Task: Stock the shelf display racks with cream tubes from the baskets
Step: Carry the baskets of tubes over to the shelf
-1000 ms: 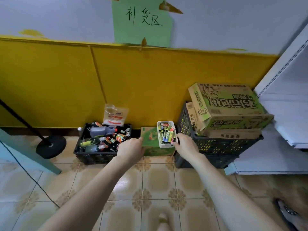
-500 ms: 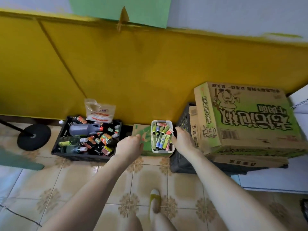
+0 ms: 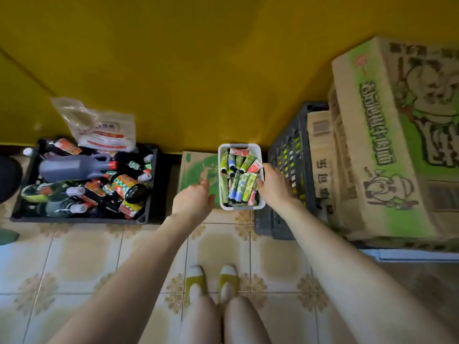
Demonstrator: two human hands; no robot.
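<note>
A small white basket full of colourful cream tubes sits on a green cardboard box against the yellow wall. My right hand is at the basket's right rim, thumb hooked over the edge among the tubes, fingers down the outside wall. My left hand hovers over the green box just left of the basket, fingers loosely bent, holding nothing. Whether it touches the basket wall I cannot tell. No shelf rack is in view.
A black tray of sauce bottles lies on the floor at left, a plastic bag propped behind it. A dark slatted crate stands tight against the basket's right, with large printed cartons stacked on it. My feet stand on tiled floor.
The view has tilted down and come closer to the basket. Both hands have closed in on its sides; my right thumb now lies over the rim.
</note>
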